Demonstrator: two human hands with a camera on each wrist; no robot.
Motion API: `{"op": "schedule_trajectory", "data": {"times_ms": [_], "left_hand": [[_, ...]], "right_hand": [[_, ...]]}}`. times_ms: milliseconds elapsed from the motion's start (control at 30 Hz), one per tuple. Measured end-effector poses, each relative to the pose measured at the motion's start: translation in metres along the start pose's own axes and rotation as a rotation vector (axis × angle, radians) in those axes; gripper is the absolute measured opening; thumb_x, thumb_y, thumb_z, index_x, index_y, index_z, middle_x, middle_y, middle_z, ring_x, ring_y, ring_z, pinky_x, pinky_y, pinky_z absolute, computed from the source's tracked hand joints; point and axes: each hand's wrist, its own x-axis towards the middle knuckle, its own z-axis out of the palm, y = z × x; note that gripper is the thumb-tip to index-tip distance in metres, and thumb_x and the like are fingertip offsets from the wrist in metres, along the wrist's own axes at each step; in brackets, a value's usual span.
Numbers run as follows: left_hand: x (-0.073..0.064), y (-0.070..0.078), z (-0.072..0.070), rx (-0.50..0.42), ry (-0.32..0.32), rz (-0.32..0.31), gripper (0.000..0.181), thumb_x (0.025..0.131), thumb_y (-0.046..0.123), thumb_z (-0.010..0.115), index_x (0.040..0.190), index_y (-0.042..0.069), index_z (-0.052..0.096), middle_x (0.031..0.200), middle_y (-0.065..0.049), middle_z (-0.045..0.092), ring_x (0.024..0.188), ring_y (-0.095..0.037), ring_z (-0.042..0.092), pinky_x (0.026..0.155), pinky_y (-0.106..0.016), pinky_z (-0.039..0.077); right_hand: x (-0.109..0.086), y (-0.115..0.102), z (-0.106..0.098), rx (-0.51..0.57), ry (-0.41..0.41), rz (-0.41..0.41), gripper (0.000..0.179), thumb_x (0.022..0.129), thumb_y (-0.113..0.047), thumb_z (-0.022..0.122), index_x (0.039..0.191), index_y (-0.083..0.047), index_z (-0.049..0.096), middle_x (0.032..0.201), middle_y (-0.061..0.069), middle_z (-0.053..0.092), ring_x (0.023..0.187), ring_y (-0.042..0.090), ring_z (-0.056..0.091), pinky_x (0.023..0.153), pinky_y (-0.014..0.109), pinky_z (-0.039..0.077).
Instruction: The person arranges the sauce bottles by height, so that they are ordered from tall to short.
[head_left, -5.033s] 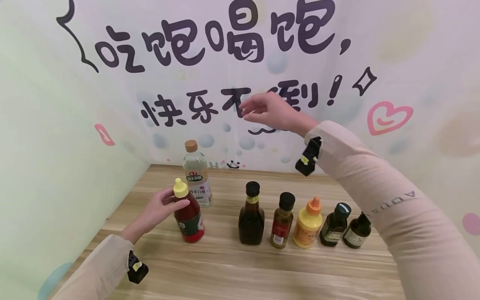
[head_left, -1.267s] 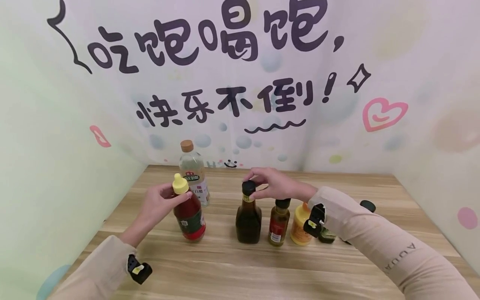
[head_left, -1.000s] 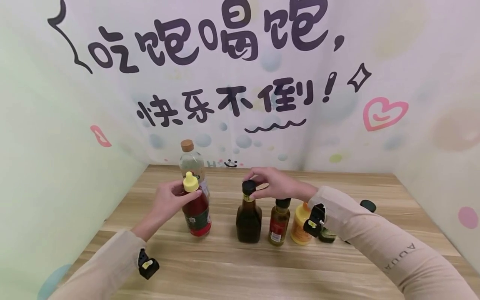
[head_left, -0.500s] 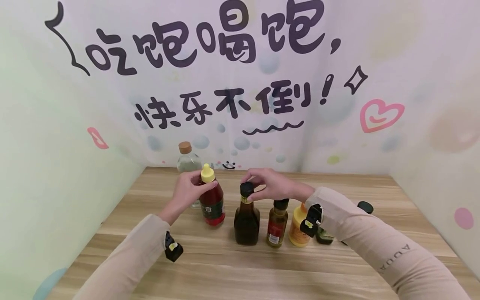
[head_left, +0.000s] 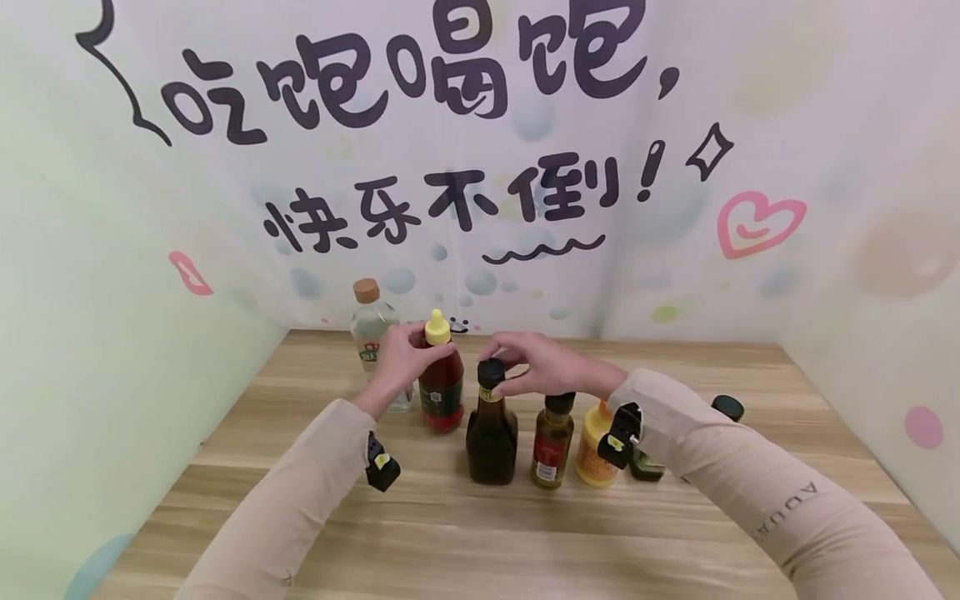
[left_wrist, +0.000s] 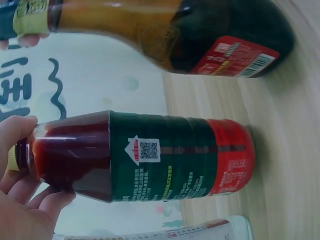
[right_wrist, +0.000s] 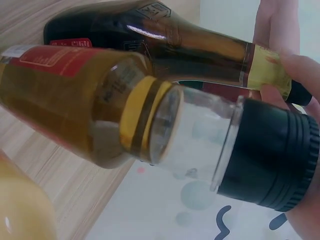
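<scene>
My left hand (head_left: 397,364) grips the neck of a red sauce squeeze bottle (head_left: 442,390) with a yellow nozzle cap. In the left wrist view that bottle (left_wrist: 160,156) shows a green label and a red base band. Just to its right and nearer to me stands a dark sauce bottle (head_left: 492,446) with a black cap. Fingers and thumb of my right hand (head_left: 546,364) hold it around the cap and neck. The right wrist view shows its yellow neck band (right_wrist: 265,70) between those fingers.
A clear vinegar bottle (head_left: 370,321) stands behind my left hand. To the right run a small oil bottle (head_left: 552,450), a yellow squeeze bottle (head_left: 595,454) and a dark green bottle (head_left: 647,467). My right sleeve hides part of the row. A printed cloth (head_left: 405,275) hangs behind the table.
The red sauce bottle has moved right and backward in my left hand, uncovering the vinegar bottle's label. My right hand, raised earlier, came down onto the dark bottle's neck and has stayed there.
</scene>
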Motion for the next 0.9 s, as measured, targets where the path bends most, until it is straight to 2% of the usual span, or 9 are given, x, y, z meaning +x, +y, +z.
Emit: {"op": "schedule_trajectory", "data": {"times_ms": [233, 400, 700, 900], "left_hand": [[0.015, 0.005, 0.008, -0.021, 0.001, -0.028, 0.032, 0.076, 0.02, 0.07, 0.103, 0.004, 0.064, 0.103, -0.011, 0.063, 0.093, -0.022, 0.059, 0.079, -0.038, 0.048], [0.017, 0.005, 0.012, -0.048, 0.013, -0.036, 0.03, 0.075, 0.017, 0.07, 0.102, 0.003, 0.064, 0.103, -0.012, 0.063, 0.094, -0.023, 0.059, 0.08, -0.038, 0.048], [0.024, -0.004, 0.013, -0.109, 0.037, -0.114, 0.033, 0.078, 0.014, 0.068, 0.108, 0.005, 0.061, 0.109, -0.012, 0.061, 0.098, -0.025, 0.056, 0.085, -0.042, 0.044], [0.027, -0.01, 0.014, -0.099, 0.079, -0.124, 0.036, 0.078, 0.014, 0.068, 0.111, 0.005, 0.06, 0.11, -0.013, 0.06, 0.1, -0.025, 0.056, 0.086, -0.043, 0.044]], "right_hand": [[-0.001, -0.001, -0.002, 0.011, 0.014, 0.0, 0.035, 0.076, -0.005, 0.068, 0.106, 0.0, 0.05, 0.105, 0.014, 0.06, 0.097, 0.022, 0.059, 0.082, 0.035, 0.047], [-0.002, -0.003, -0.002, 0.008, 0.02, 0.012, 0.035, 0.076, -0.005, 0.068, 0.106, -0.001, 0.05, 0.106, 0.012, 0.059, 0.097, 0.021, 0.059, 0.083, 0.036, 0.046], [0.0, -0.003, -0.001, 0.007, 0.01, 0.029, 0.035, 0.077, -0.007, 0.068, 0.107, -0.002, 0.05, 0.105, 0.013, 0.06, 0.098, 0.022, 0.058, 0.079, 0.034, 0.049], [0.0, -0.002, 0.001, 0.005, 0.009, 0.037, 0.035, 0.077, -0.007, 0.068, 0.107, -0.003, 0.051, 0.104, 0.012, 0.061, 0.097, 0.02, 0.059, 0.078, 0.031, 0.049]]}}
